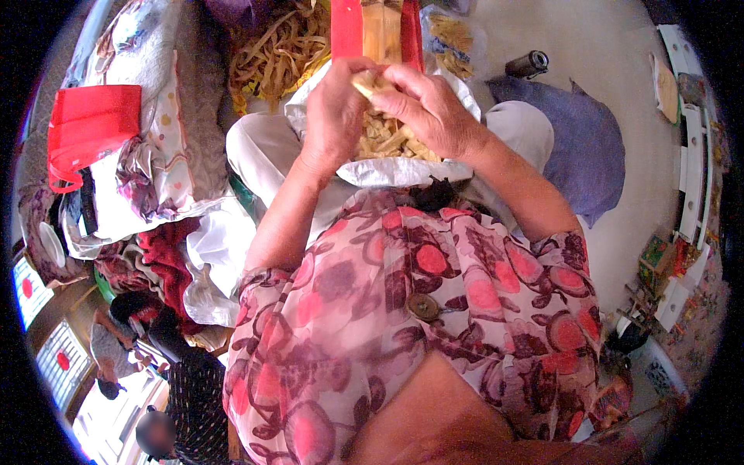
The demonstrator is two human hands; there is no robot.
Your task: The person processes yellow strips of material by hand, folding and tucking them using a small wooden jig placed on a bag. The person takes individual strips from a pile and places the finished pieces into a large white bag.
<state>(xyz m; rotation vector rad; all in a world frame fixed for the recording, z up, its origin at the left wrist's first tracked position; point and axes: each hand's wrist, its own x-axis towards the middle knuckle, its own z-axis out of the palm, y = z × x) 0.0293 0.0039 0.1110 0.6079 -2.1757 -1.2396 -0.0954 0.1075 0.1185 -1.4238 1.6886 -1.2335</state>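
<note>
Over my lap, my left hand (335, 108) and my right hand (434, 105) meet around a pale yellow piece (370, 83), whose exact kind I cannot make out. The fingers of my right hand are closed on its right side, with the thumb along it. My left hand curls in from the other side, its fingertips partly hidden. Just below them lies an open white sack (403, 172) holding many pale yellow, strip-like pieces (380, 138). Beyond my hands stands a red object with a tan, wood-like middle (380, 35).
Long tan strips (283, 50) are heaped at the far left. A clear plastic bag (457, 43) with yellowish contents lies far right, near a dark cylindrical container (527, 64) and a blue-grey cloth (593, 147). At left, a red bag (93, 128) rests on covered furniture. Other people (198, 407) are at lower left.
</note>
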